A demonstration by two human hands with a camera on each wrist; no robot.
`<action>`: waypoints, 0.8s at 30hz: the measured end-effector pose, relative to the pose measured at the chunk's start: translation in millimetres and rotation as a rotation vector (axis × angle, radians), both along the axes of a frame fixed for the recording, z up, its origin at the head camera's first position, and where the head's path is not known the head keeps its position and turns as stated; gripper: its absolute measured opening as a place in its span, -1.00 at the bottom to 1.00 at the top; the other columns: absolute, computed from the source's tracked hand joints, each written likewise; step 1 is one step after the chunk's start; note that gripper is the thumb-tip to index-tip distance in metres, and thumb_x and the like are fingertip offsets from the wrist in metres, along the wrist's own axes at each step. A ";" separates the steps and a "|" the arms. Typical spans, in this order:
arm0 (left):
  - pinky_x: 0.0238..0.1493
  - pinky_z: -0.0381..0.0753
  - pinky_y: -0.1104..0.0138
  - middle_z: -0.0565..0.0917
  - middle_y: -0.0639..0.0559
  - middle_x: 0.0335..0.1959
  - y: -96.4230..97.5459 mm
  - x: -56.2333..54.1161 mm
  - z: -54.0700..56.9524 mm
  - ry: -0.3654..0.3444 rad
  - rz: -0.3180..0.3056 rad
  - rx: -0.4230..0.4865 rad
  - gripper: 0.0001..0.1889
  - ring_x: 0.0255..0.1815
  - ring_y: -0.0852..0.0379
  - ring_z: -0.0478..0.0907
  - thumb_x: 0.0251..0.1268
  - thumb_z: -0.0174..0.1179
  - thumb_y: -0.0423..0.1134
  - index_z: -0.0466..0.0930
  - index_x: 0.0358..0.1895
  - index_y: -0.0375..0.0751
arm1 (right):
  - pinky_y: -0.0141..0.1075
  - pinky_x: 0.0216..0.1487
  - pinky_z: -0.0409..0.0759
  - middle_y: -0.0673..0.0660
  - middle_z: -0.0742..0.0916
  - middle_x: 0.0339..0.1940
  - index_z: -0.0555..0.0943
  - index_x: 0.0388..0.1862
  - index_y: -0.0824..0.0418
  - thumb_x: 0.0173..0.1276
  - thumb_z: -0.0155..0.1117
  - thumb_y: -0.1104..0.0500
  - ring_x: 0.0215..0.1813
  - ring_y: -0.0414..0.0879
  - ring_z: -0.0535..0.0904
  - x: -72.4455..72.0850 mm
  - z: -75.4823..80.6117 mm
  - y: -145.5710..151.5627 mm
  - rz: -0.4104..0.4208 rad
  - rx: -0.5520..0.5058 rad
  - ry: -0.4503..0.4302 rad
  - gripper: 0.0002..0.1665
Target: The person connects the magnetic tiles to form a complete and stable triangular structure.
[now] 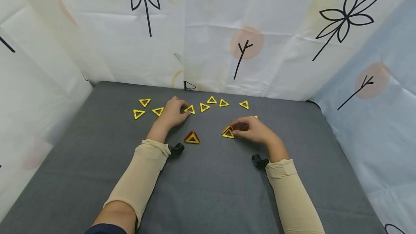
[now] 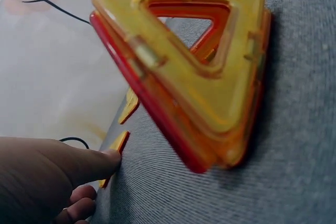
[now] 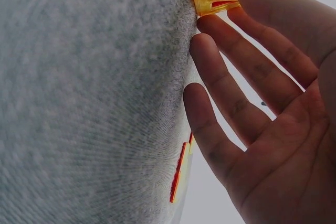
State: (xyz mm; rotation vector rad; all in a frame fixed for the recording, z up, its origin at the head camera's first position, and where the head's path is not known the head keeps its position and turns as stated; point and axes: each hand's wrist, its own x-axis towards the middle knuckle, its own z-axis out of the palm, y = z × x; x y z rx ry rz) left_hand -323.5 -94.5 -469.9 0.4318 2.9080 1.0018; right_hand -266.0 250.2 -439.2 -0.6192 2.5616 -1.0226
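Yellow triangles (image 1: 144, 100) dot the tabletop (image 1: 208, 183), head view. Left hand (image 1: 173, 112) grip nearly closed, pinching one tile (image 1: 193, 109); right hand (image 1: 251, 130) grip pinches a pyramid (image 1: 228, 136); second pyramid (image 1: 191, 141) stands between, nearer the person. Left wrist: thumb on tile, pyramid apart from hand. Right wrist: thumb and index on pyramid, other fingers loosely extended.

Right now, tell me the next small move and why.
Probably have the left hand draw its triangle toward the joined triangles: its fingers are on that flat piece, while the right hand holds the joined ones, closer to the person.
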 end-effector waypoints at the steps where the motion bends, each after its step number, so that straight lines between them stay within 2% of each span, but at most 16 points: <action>1: 0.32 0.51 -0.10 0.53 -0.26 0.22 0.2 0.3 0.3 -0.001 0.004 0.001 -0.64 0.24 -0.25 0.50 0.54 0.30 -0.17 0.69 0.26 -0.26 | -0.03 0.15 0.69 0.16 0.83 0.06 0.72 0.24 0.24 0.52 0.40 0.22 0.08 0.00 0.76 0.1 0.4 -0.1 0.000 0.001 0.003 -0.64; 11: 0.17 0.58 0.00 0.65 -0.22 0.07 1.1 2.9 3.5 -0.029 0.010 0.059 -0.66 0.06 -0.12 0.59 0.54 0.31 -0.19 0.67 0.20 -0.32 | -0.03 0.15 0.70 0.15 0.84 0.07 0.72 0.25 0.23 0.51 0.41 0.20 0.10 0.00 0.77 0.5 -1.2 0.5 0.002 0.000 0.009 -0.62; 18: 0.15 0.61 0.02 0.69 -0.18 0.05 1.8 3.1 3.9 -0.035 0.020 0.092 -0.65 0.04 -0.09 0.62 0.53 0.33 -0.16 0.67 0.21 -0.30 | 0.00 0.18 0.70 0.17 0.83 0.09 0.71 0.25 0.24 0.51 0.41 0.20 0.12 0.02 0.77 0.6 -1.3 -0.4 0.001 -0.015 -0.006 -0.62; 24: 0.09 0.62 0.04 0.70 -0.16 0.01 8.7 9.6 15.8 -0.004 -0.017 0.166 -0.64 -0.02 -0.07 0.61 0.52 0.36 -0.17 0.69 0.20 -0.31 | 0.00 0.18 0.70 0.19 0.83 0.09 0.71 0.25 0.26 0.52 0.41 0.19 0.12 0.03 0.77 -0.8 -2.0 0.7 0.004 -0.022 -0.010 -0.62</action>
